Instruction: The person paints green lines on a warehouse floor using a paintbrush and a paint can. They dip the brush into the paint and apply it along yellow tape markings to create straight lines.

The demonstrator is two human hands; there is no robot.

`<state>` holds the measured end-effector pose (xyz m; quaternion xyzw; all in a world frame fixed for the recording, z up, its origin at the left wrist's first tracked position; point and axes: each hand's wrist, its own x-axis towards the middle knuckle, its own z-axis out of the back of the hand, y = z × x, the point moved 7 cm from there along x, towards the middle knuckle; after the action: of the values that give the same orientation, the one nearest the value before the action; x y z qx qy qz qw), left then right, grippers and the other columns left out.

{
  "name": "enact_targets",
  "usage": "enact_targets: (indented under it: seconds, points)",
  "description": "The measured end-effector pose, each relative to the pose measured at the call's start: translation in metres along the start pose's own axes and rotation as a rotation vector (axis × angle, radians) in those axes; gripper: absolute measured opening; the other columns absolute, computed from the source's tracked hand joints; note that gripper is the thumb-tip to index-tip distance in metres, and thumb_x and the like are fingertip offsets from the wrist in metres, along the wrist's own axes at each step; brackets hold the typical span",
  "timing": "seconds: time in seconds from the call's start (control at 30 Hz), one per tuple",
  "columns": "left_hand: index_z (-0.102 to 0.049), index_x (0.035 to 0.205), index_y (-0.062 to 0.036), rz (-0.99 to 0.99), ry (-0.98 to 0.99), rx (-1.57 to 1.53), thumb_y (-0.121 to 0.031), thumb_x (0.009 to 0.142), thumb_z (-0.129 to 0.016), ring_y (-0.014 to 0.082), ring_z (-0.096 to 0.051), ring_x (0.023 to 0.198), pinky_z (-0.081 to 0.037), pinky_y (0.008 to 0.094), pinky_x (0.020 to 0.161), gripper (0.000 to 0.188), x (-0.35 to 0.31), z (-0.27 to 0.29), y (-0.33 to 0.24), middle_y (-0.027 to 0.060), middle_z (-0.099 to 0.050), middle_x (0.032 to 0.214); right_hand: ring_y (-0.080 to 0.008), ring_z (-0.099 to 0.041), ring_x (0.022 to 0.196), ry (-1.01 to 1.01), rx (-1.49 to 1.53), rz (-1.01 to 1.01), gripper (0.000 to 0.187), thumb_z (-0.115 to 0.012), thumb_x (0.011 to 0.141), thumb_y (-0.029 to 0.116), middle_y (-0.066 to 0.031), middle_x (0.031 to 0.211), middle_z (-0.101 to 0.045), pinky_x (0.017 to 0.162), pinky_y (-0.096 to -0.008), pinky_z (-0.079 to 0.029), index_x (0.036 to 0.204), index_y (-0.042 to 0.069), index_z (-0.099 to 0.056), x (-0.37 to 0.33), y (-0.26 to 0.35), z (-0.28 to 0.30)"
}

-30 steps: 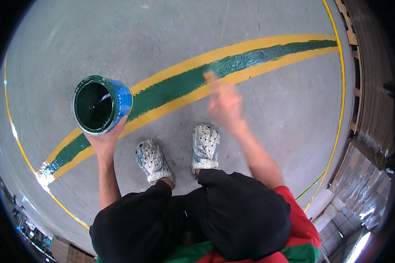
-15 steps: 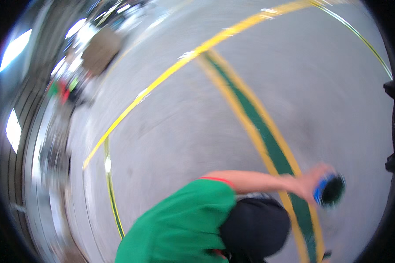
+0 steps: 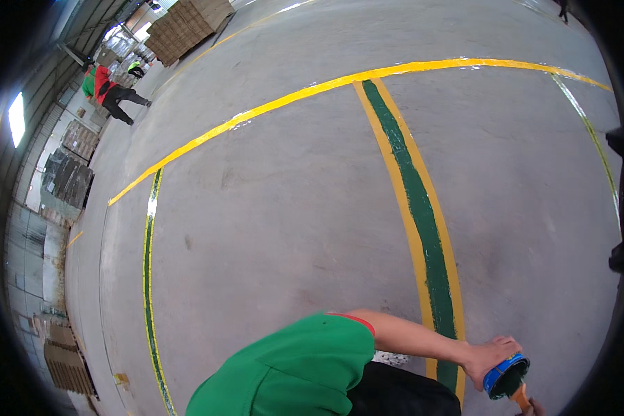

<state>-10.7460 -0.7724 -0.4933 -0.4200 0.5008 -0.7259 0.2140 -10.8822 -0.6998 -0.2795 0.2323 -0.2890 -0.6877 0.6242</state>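
Note:
My left arm, in a green sleeve, reaches across to the right. My left hand is closed round the side of a small blue paint can, which is tilted and has dark green inside. Close by at the lower edge, my right hand shows only its fingers, gripping a paintbrush by its orange handle. The brush's bristle end is at the can's mouth. Beside the can runs a dark green stripe on the floor, bordered by yellow-orange bands.
A long yellow line crosses the grey floor. A narrower green line with yellow edges lies on the left. Far left, a person in red and green stands near stacked goods. A large brown stack stands farther back.
The view has turned and become sharp. My left hand and the can sit lower in the picture. My right hand with the paintbrush has come into view at the lower edge.

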Motion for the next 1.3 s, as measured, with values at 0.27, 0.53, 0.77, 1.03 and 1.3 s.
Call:
enact_targets:
  seconds: [0.27,0.53,0.77,1.03,1.3]
  points:
    - [-0.040,0.137,-0.0020,-0.126,0.156,0.138,-0.037,0.045,-0.090,0.0414,-0.043,0.127,-0.028,0.0515,0.111,0.111,0.027,-0.055,-0.048,0.0205,-0.047,0.130,-0.0179,-0.065,0.086,0.174,0.032,0.248,0.013,-0.059,0.099,0.007,-0.0127,0.096,-0.069,0.081,-0.0340,-0.052,0.103,-0.003,-0.065,-0.010,-0.083,-0.018]
    - [-0.035,0.150,-0.0064,-0.006,0.438,0.383,-0.031,0.058,-0.094,0.0399,-0.040,0.137,-0.030,0.0496,0.119,0.112,0.069,-0.174,-0.095,0.0187,-0.045,0.145,-0.0199,-0.069,0.073,-0.128,0.326,0.215,0.009,-0.062,0.093,0.002,-0.0159,0.092,-0.074,0.070,-0.0293,-0.054,0.098,-0.003,-0.068,-0.081,-0.192,0.136]
    - [-0.035,0.149,-0.0063,0.098,0.501,0.392,-0.024,0.058,-0.095,0.0362,-0.043,0.136,-0.036,0.0459,0.117,0.111,0.095,-0.281,-0.123,0.0182,-0.046,0.143,-0.0128,-0.065,0.070,-0.231,0.787,-0.021,0.016,-0.060,0.097,0.008,-0.0167,0.098,-0.075,0.063,-0.0269,-0.053,0.102,-0.006,-0.064,-0.135,-0.293,0.214]
    - [-0.035,0.148,-0.0046,0.138,0.521,0.329,-0.017,0.053,-0.097,0.0332,-0.047,0.135,-0.040,0.0423,0.115,0.114,0.029,-0.367,-0.020,0.0176,-0.046,0.142,-0.0186,-0.066,0.080,-0.441,1.062,-0.284,0.020,-0.061,0.101,0.014,-0.0218,0.106,-0.072,0.070,-0.0325,-0.055,0.108,-0.004,-0.063,-0.249,-0.440,0.157]
    - [-0.038,0.148,-0.0036,0.333,0.524,0.318,-0.012,0.051,-0.093,0.0379,-0.045,0.136,-0.037,0.0456,0.117,0.112,-0.050,-0.376,0.038,0.0181,-0.047,0.146,-0.0225,-0.067,0.085,-0.720,1.152,-0.565,0.020,-0.061,0.101,0.011,-0.0242,0.111,-0.070,0.072,-0.0334,-0.055,0.114,-0.005,-0.063,-0.385,-0.539,0.093]
